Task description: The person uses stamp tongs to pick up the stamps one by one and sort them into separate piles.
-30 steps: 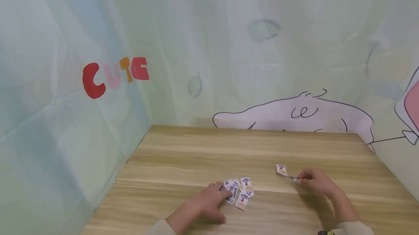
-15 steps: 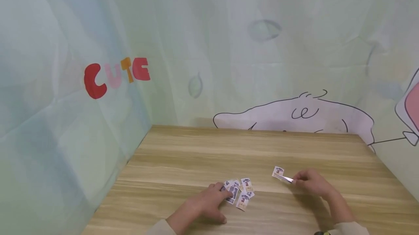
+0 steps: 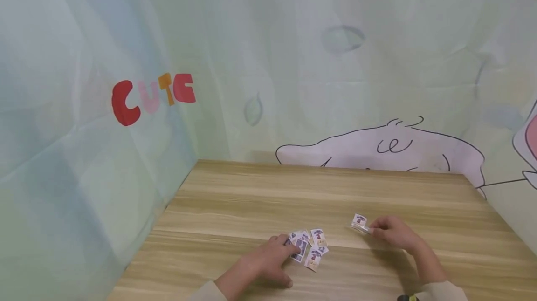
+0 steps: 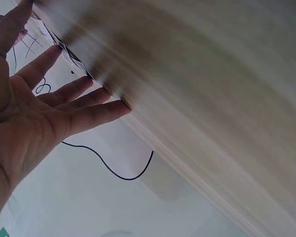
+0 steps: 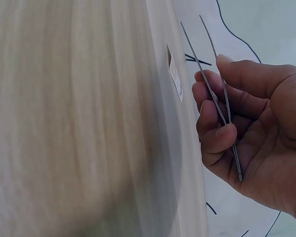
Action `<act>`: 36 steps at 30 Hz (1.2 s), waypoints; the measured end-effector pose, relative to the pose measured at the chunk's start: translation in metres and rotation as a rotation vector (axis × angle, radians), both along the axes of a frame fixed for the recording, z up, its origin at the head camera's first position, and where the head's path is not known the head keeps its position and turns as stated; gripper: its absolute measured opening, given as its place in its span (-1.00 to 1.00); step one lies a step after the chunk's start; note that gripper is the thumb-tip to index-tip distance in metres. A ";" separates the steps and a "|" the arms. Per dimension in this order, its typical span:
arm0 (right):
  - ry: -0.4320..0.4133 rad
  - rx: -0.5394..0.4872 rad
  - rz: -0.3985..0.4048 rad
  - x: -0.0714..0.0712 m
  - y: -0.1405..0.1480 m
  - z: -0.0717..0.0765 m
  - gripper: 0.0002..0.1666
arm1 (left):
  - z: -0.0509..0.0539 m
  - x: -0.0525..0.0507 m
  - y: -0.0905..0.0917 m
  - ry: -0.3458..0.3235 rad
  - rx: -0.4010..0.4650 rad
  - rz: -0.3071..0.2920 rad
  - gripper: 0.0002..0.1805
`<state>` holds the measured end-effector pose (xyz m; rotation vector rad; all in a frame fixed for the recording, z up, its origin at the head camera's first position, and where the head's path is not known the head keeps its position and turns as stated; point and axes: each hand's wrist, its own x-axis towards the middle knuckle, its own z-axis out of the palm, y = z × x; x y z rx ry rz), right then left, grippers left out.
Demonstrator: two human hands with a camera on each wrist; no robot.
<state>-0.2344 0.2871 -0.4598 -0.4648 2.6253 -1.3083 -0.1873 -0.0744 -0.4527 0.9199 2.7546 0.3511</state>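
Several small printed paper pieces, like postage stamps [image 3: 313, 259], lie in a loose, overlapping group on the wooden table. My left hand [image 3: 268, 258] rests at their left side, fingers spread and fairly straight, with fingertips on the nearest ones. In my right hand [image 3: 394, 233] I hold metal tweezers [image 5: 237, 162], pinched between thumb and fingers, their two tips apart in the right wrist view. A single stamp [image 3: 359, 220] lies apart from the group, just beyond the tweezers. The right wrist view shows this stamp [image 5: 175, 79] with one edge lifted off the tabletop.
The table [image 3: 251, 189] has a wood-grain top and reaches back to a fabric backdrop [image 3: 293, 82] with cartoon drawings. Another fabric wall with coloured letters [image 3: 126, 103] runs along the left edge.
My right hand has moved slightly left, bringing the tweezers nearer the single stamp, which has shifted and turned a little. My left hand has stayed by the group.
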 end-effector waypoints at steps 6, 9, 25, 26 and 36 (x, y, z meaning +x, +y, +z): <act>0.009 -0.009 0.012 -0.001 -0.005 0.001 -0.83 | -0.001 -0.001 -0.001 -0.007 0.002 0.000 -0.16; 0.005 0.002 0.005 -0.001 -0.007 0.002 -0.84 | -0.002 -0.001 -0.001 -0.007 0.003 0.001 -0.16; -0.139 -0.239 0.030 -0.005 -0.017 0.011 -0.63 | -0.002 0.000 0.001 0.001 0.006 -0.010 -0.15; -0.145 -0.245 0.030 -0.005 -0.019 0.013 -0.62 | -0.002 0.000 0.001 0.001 0.005 -0.010 -0.15; -0.153 -0.193 -0.040 0.001 -0.041 0.026 -0.63 | 0.001 0.000 0.000 -0.024 0.014 0.011 -0.14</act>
